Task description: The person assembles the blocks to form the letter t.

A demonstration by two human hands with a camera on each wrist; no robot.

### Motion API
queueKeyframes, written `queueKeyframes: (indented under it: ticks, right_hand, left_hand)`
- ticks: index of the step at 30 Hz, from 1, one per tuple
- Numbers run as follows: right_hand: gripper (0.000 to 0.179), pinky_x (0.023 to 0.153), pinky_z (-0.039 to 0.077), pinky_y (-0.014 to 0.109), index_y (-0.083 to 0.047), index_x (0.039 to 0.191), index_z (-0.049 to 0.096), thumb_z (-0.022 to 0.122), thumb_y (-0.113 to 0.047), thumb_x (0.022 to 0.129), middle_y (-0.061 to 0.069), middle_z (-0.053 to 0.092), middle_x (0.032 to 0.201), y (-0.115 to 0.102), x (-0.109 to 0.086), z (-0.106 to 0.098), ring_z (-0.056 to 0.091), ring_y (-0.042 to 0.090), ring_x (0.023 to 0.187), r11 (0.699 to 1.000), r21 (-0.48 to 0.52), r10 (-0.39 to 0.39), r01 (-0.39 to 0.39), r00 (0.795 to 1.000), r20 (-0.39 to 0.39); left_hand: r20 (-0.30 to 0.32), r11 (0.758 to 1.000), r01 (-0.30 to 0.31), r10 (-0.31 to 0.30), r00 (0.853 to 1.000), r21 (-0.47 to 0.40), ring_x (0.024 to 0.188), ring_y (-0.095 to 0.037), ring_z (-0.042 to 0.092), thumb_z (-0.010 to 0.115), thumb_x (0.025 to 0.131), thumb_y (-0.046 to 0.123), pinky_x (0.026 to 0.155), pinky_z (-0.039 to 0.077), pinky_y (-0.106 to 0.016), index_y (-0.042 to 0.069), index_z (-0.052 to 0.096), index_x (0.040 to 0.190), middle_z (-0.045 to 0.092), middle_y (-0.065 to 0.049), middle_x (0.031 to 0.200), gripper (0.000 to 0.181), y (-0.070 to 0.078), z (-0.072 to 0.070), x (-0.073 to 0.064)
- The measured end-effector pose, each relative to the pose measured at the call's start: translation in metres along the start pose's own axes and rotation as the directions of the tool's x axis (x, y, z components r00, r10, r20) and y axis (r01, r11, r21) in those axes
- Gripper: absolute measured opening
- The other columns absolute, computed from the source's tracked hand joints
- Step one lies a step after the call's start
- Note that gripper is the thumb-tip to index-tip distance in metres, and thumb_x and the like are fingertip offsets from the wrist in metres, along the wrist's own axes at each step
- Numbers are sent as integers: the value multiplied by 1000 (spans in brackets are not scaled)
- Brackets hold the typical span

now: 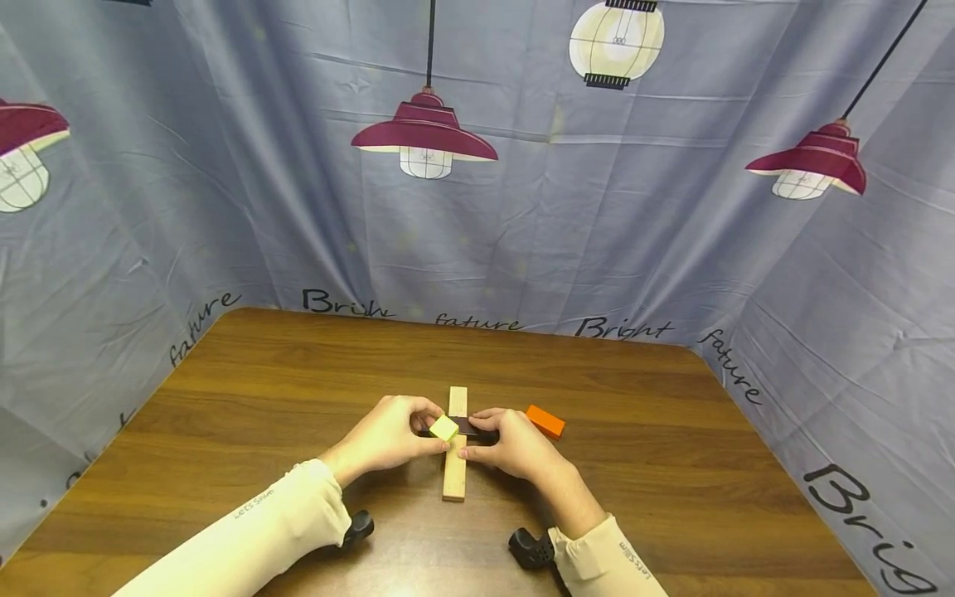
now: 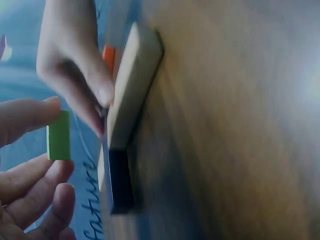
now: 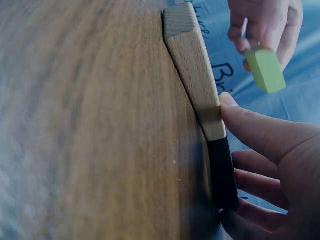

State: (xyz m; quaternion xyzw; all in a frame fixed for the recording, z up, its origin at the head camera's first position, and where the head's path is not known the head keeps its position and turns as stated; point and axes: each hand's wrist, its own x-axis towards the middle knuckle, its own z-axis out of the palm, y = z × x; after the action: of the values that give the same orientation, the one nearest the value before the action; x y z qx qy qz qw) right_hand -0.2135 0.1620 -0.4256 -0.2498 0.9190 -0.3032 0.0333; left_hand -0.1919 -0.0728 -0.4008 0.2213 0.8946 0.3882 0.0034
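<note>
My left hand (image 1: 391, 431) pinches a small yellow-green block (image 1: 443, 428) between thumb and fingers, held above a cross of blocks on the table. A dark block (image 1: 464, 426) forms the crossbar. One pale wooden block (image 1: 454, 473) extends from it on the near side, another pale piece (image 1: 458, 400) on the far side. At the cross's right arm, my right hand (image 1: 515, 444) grips the dark block, fingers along its far side. The right thumb (image 3: 231, 102) touches the near wooden block beside the joint. In the left wrist view the dark block's end (image 2: 120, 180) shows.
An orange block (image 1: 545, 421) lies on the brown wooden table (image 1: 321, 356), just beyond the right hand. A grey-blue curtain (image 1: 477, 240) printed with lamps and lettering stands around the back and sides of the table.
</note>
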Motion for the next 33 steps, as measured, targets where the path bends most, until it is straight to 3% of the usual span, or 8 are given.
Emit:
queueKeyframes:
  ticks: [8,17,24,33]
  right_hand:
    - [53,100,47,43,1,124,70,85,-29,83,11,68,123,1,0,0,62,28,117,1000,-15,-15,15,1000,-2]
    - [59,101,46,42,-1,125,70,85,-39,82,8,68,125,1,-1,1,61,27,120,1000,-18,7,-8,1000,-15]
    - [60,101,46,44,-1,125,70,85,-40,82,10,68,126,0,-1,1,60,29,121,1000,-25,11,-11,1000,-12]
    - [60,103,45,43,-2,126,70,85,-39,82,10,67,127,2,-1,1,59,29,123,1000,-19,16,-16,1000,-10]
  left_hand:
    - [70,995,-100,99,993,4,79,-11,65,87,78,20,70,53,-27,6,73,101,68,6,85,31,18,11,-21]
    - [112,995,-94,95,989,-15,68,-3,60,89,71,15,62,50,-21,4,74,96,66,7,74,31,28,26,-46]
    - [131,996,-86,90,987,-35,64,2,57,87,72,9,58,49,-19,1,70,102,64,10,75,35,35,36,-60]
    - [78,982,-156,148,986,104,57,4,46,84,73,8,50,43,-16,9,67,85,56,13,68,20,42,44,-67]
